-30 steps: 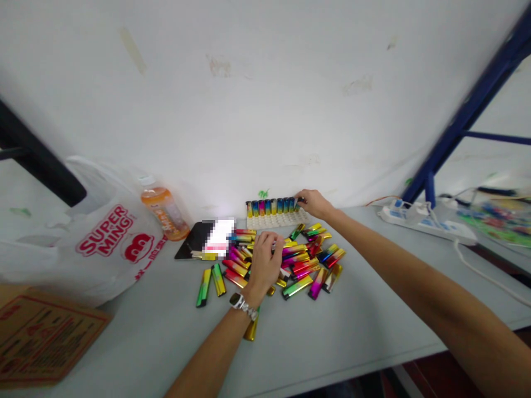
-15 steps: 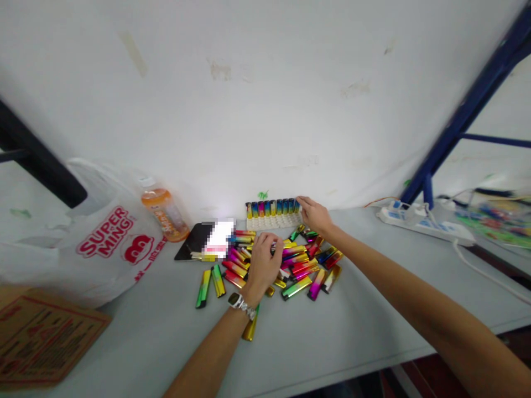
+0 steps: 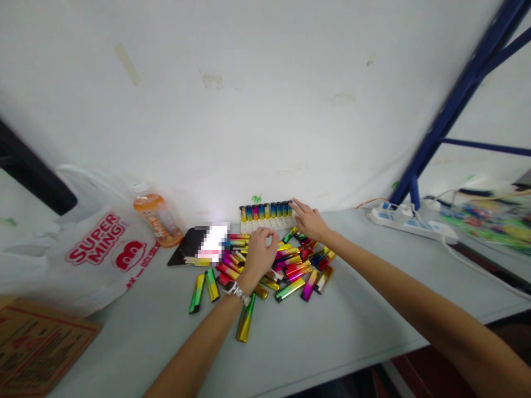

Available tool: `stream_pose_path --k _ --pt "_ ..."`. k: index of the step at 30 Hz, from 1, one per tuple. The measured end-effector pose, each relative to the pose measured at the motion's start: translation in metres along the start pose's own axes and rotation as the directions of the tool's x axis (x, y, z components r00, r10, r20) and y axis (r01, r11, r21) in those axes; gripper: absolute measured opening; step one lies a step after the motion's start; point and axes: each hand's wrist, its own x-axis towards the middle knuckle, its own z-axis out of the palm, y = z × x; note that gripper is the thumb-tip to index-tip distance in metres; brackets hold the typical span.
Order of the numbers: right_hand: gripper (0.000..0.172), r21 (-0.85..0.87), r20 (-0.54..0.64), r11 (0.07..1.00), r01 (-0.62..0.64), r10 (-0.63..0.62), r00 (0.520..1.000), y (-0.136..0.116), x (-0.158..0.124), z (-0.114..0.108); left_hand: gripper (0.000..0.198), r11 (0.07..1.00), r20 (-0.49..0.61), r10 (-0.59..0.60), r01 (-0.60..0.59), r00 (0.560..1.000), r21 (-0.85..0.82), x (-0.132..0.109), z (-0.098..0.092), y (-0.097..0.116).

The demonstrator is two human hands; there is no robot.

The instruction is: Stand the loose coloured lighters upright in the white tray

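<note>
A heap of shiny multicoloured lighters (image 3: 290,265) lies on the grey table (image 3: 357,326). Behind it, a white slotted tray (image 3: 265,224) by the wall carries a row of several upright lighters (image 3: 265,210). My left hand (image 3: 258,255), with a watch on the wrist, hovers over the heap with fingers curled; what they hold is hidden. My right hand (image 3: 309,221) rests at the tray's right end, fingers stretched out, tips near the last upright lighter. A gold lighter (image 3: 245,326) and a green pair (image 3: 204,287) lie apart, nearer the front.
A white shopping bag with red print (image 3: 95,249) and an orange drink bottle (image 3: 156,218) stand at the left. A dark flat object (image 3: 188,246) lies beside the heap. A cardboard box (image 3: 37,342) is at the front left. A power strip (image 3: 409,224) and blue frame (image 3: 452,105) are at the right.
My right hand has drawn back slightly from the tray's right end and its fingers have spread. My left hand has shifted a little towards the tray. The camera view has drifted.
</note>
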Motion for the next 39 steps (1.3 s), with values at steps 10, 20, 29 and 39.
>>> stream_pose_path --k 10,20,29,39 --pt "0.034 0.005 0.4 0.974 0.225 -0.208 0.893 -0.022 0.01 -0.028 0.018 0.996 -0.046 -0.04 0.036 0.998 -0.086 0.004 0.02 -0.007" --pt "0.03 0.026 0.347 0.959 0.284 -0.275 0.897 -0.037 0.022 -0.021 0.018 0.986 -0.175 -0.046 0.016 0.983 -0.166 -0.005 0.006 -0.004" --pt "0.012 0.689 -0.062 0.723 0.056 -0.019 0.998 -0.072 -0.01 -0.018 0.028 0.956 -0.259 -0.055 -0.024 0.964 -0.293 -0.009 -0.005 0.003" --pt "0.022 0.87 -0.102 0.493 -0.008 0.195 0.975 -0.096 -0.047 -0.007 0.026 0.952 -0.154 -0.027 -0.021 0.988 -0.305 -0.016 -0.009 0.007"
